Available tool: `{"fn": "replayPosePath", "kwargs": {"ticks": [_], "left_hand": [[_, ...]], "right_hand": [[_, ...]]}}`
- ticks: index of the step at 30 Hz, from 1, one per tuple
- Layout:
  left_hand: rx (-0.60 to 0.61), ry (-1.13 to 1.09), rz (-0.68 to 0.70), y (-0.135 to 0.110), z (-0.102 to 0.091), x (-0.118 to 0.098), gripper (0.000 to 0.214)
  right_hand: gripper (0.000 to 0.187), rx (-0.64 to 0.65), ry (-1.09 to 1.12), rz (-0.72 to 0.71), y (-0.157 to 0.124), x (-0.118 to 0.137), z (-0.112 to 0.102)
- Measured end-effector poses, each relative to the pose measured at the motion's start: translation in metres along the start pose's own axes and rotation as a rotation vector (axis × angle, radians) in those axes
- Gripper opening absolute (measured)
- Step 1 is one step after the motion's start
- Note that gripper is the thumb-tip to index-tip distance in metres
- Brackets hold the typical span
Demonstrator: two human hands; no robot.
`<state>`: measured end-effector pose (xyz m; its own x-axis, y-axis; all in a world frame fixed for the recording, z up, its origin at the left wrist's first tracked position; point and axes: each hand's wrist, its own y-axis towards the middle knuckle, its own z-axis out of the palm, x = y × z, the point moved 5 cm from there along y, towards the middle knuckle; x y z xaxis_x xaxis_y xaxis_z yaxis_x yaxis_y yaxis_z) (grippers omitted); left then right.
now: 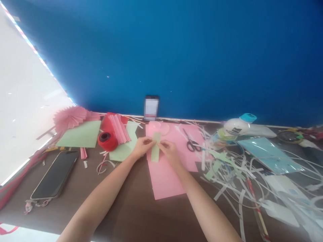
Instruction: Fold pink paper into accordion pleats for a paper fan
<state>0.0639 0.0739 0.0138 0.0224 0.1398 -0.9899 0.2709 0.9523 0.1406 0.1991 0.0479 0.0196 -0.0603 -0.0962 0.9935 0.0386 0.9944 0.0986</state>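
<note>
Both of my hands meet over a pink paper sheet (165, 178) in the middle of the dark table. My left hand (142, 146) and my right hand (168, 149) each pinch a side of a narrow light green paper strip (155, 152), which stands upright between them. The fingers of both hands are closed on the strip. A pink paper circle (161, 127) lies just beyond the strip.
Scissors (191, 144) lie on the pink sheet to the right. Red ribbon roll (108, 140), pleated pink fans (70, 117) and green sheets (80, 135) sit to the left. A phone (54, 176) lies near the left edge, another phone (151, 107) leans on the blue wall. White paper trimmings (234, 174) and a punch (242, 126) crowd the right.
</note>
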Motion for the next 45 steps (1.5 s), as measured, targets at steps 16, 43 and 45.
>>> {"fn": "replayPosePath", "kwargs": {"ticks": [16,43,45], "left_hand": [[0.000,0.145,0.184,-0.002,0.001,-0.014,0.014],[-0.064,-0.051,-0.080,0.001,-0.004,0.007,0.026],[-0.065,-0.054,-0.085,0.002,-0.004,0.008,0.027]], "right_hand": [[0.018,-0.047,0.005,0.086,0.002,-0.003,-0.003],[0.021,-0.028,-0.044,-0.068,0.001,0.004,0.000],[0.022,-0.028,-0.044,-0.070,0.001,0.003,0.000]]}}
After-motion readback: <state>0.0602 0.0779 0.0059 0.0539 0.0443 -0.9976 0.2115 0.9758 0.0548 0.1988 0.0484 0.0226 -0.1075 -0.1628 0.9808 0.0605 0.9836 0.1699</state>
